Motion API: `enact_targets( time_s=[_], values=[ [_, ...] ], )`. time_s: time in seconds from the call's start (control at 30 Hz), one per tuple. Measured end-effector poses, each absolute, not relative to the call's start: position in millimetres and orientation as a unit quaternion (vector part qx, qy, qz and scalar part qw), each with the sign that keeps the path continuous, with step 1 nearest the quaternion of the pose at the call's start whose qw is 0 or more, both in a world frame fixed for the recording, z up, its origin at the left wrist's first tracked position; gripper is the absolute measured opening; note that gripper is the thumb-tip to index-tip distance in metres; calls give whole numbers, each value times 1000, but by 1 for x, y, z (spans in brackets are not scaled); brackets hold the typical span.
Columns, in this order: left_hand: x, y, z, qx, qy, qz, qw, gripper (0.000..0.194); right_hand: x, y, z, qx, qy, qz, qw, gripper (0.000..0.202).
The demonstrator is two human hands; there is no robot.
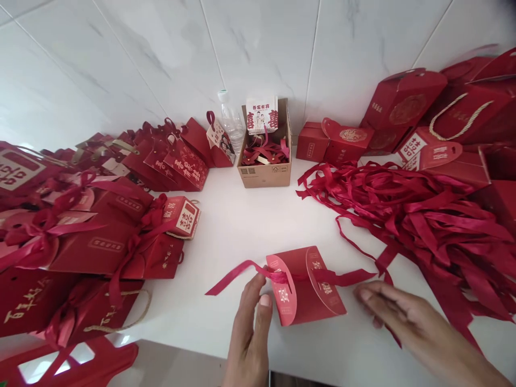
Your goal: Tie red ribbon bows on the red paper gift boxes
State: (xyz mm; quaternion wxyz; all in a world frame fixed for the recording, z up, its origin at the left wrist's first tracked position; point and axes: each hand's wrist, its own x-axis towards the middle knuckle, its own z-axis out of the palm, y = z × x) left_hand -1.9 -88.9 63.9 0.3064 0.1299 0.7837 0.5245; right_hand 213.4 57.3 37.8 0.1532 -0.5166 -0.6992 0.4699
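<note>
A small red gift box [300, 295] with two rounded, gold-printed flaps lies in front of me on the white table. Threaded through its flap slots is a dark red ribbon [346, 278], one tail out to the left, the other to the right. At the left flap, my left hand [252, 322] has its index fingertip against the ribbon, thumb held apart from it. My right hand [397, 314] hovers just right of the box near the ribbon's right tail, fingers loosely extended and slightly blurred; I see nothing gripped in it.
A heap of loose red ribbons [411, 209] covers the right side. Finished-looking red boxes [105, 231] crowd the left. A cardboard box [266, 177] of small items, a clear bottle [230, 121] and more red boxes [403, 102] stand along the tiled wall.
</note>
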Motion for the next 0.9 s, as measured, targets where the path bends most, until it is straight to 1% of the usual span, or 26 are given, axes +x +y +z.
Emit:
enact_targets(
  time_s=[0.07, 0.1, 0.13, 0.2, 0.23, 0.3, 0.33, 0.4, 0.47, 0.53, 0.67, 0.73, 0.83, 0.9],
  values=[
    [-6, -84, 63, 102, 760, 550, 331, 48, 219, 64, 34, -571, -673, 429, 191, 56],
    [-8, -81, 63, 102, 736, 575, 343, 48, 218, 64, 36, -580, -668, 424, 192, 58],
    [-11, -78, 63, 107, 705, 605, 355, 47, 215, 61, 39, -574, -666, 444, 176, 59],
    [-15, -71, 64, 116, 639, 659, 379, 42, 201, 52, 49, -528, -641, 545, 118, 60],
    [-17, -67, 65, 116, 611, 681, 388, 38, 191, 46, 53, -510, -610, 597, 105, 60],
    [-18, -62, 67, 101, 573, 714, 390, 31, 171, 37, 60, -488, -522, 688, 127, 58],
    [-19, -60, 69, 91, 564, 726, 383, 29, 163, 35, 62, -485, -468, 723, 155, 55],
    [-18, -58, 73, 82, 557, 739, 369, 31, 152, 37, 66, -486, -376, 760, 213, 47],
    [-18, -57, 77, 76, 561, 737, 369, 34, 148, 43, 69, -491, -322, 763, 270, 43],
    [-18, -57, 80, 66, 565, 728, 383, 35, 149, 49, 73, -494, -302, 749, 321, 45],
    [-21, -56, 84, 45, 559, 725, 400, 35, 153, 54, 83, -510, -312, 695, 400, 46],
    [-23, -56, 89, 32, 551, 727, 407, 35, 155, 52, 88, -513, -344, 666, 418, 42],
    [-25, -56, 99, -18, 527, 731, 433, 38, 157, 49, 94, -498, -396, 651, 414, 35],
    [-28, -57, 106, -33, 517, 728, 448, 37, 160, 47, 95, -493, -436, 628, 415, 31]
  ],
)
